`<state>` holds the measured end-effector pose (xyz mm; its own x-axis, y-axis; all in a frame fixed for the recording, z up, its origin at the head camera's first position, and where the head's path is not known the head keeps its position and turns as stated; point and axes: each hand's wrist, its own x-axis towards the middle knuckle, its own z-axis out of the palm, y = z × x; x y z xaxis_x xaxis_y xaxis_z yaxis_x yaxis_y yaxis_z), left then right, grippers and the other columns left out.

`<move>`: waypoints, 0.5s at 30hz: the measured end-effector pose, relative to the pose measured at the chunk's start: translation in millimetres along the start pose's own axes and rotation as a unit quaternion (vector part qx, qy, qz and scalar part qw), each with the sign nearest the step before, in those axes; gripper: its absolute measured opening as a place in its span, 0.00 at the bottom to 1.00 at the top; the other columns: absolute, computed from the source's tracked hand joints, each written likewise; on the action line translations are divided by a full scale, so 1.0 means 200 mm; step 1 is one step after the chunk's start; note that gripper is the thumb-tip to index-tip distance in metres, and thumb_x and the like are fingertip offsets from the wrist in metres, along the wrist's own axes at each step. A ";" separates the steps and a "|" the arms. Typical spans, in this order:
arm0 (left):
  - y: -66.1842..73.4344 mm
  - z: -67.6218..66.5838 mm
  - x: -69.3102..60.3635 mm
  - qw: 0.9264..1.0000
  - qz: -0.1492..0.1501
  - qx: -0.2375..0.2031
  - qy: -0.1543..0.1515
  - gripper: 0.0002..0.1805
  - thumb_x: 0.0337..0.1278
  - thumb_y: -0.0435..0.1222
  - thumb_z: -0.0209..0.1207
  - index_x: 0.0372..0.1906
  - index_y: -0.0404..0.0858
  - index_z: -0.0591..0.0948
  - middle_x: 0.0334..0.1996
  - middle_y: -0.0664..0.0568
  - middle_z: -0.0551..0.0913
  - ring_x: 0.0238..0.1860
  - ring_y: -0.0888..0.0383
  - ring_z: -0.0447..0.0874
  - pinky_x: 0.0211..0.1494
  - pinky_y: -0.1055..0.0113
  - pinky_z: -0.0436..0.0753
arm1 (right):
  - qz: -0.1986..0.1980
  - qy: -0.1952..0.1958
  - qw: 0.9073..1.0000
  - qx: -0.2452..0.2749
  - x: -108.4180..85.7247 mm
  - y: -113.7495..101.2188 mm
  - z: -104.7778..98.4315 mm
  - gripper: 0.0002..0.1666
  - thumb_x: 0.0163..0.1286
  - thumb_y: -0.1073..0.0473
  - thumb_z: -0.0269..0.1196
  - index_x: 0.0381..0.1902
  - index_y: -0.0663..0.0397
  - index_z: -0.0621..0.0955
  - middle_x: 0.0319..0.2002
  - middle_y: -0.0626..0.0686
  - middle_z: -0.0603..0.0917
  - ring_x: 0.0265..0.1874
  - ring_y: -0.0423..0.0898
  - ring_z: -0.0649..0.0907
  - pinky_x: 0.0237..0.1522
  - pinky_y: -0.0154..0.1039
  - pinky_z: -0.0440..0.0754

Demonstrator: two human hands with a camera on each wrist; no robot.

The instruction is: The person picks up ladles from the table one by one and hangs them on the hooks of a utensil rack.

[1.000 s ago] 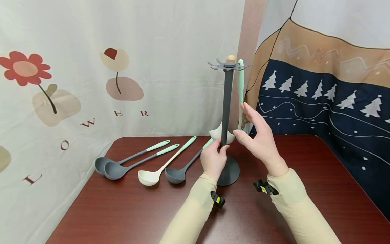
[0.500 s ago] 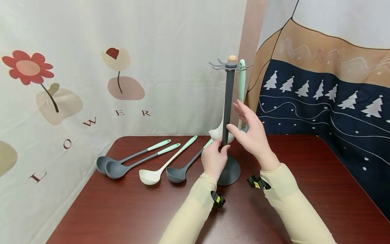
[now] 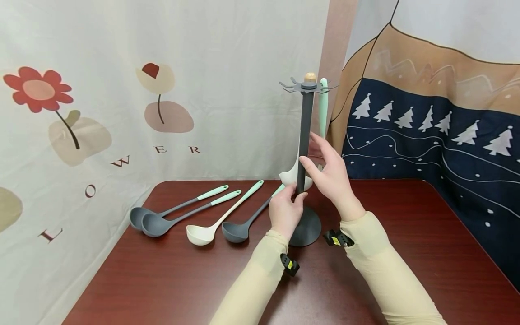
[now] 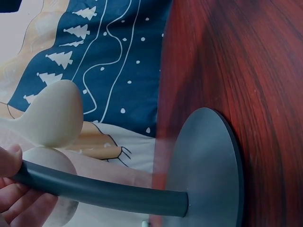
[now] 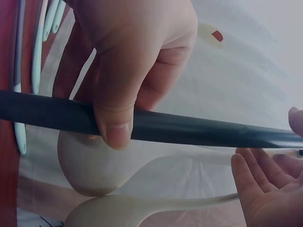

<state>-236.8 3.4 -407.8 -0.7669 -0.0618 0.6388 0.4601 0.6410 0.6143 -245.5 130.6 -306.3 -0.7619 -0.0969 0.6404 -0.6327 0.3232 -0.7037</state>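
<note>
A dark grey utensil stand (image 3: 306, 135) with a ring of hooks at its top and a round base (image 3: 307, 228) stands upright. My left hand (image 3: 285, 210) grips its pole low down, thumb and fingers wrapped round it in the left wrist view. My right hand (image 3: 331, 178) is higher on the pole's right side, fingers fairly straight, thumb by the pole and fingertips partly behind it; whether it touches is unclear. Two white ladles hang behind the pole: one ladle's bowl (image 3: 289, 175) shows at left, and a mint handle (image 3: 323, 108) rises at right. Both bowls (image 5: 94, 163) show in the right wrist view.
Left of the stand on the dark red table (image 3: 162, 280) lie a white ladle (image 3: 201, 234) and several grey ladles with mint handles, the nearest grey ladle (image 3: 236, 232) close to my left hand. Patterned curtains (image 3: 227, 90) hang behind the table.
My right hand has moved left from beside the hanging ladle's handle to the stand's pole. My left hand keeps its grip on the pole, and the ladles stay put.
</note>
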 end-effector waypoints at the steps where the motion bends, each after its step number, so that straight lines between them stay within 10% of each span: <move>1: 0.00 0.00 0.00 1.000 0.004 0.001 0.002 0.08 0.56 0.37 0.70 0.41 0.43 0.86 0.29 0.56 0.87 0.30 0.59 0.85 0.33 0.67 0.81 | 0.000 0.000 1.000 0.002 0.00 0.00 0.00 0.33 0.71 0.63 0.63 0.71 0.59 0.69 0.56 0.62 0.80 0.52 0.54 0.81 0.58 0.50 0.78; 15: -0.01 -0.03 0.02 0.999 0.026 0.011 -0.031 0.08 0.56 0.37 0.70 0.40 0.41 0.86 0.30 0.55 0.86 0.29 0.59 0.83 0.33 0.67 0.80 | -0.001 0.015 1.000 -0.027 0.04 -0.02 0.04 0.17 0.72 0.65 0.61 0.57 0.63 0.79 0.46 0.58 0.85 0.41 0.49 0.84 0.45 0.29 0.81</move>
<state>-236.8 -2.7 -403.4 -0.7693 0.0191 0.6386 0.4903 0.6584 0.5710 -250.2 120.9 -300.4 -0.7554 -0.0703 0.6514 -0.6257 0.3726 -0.6853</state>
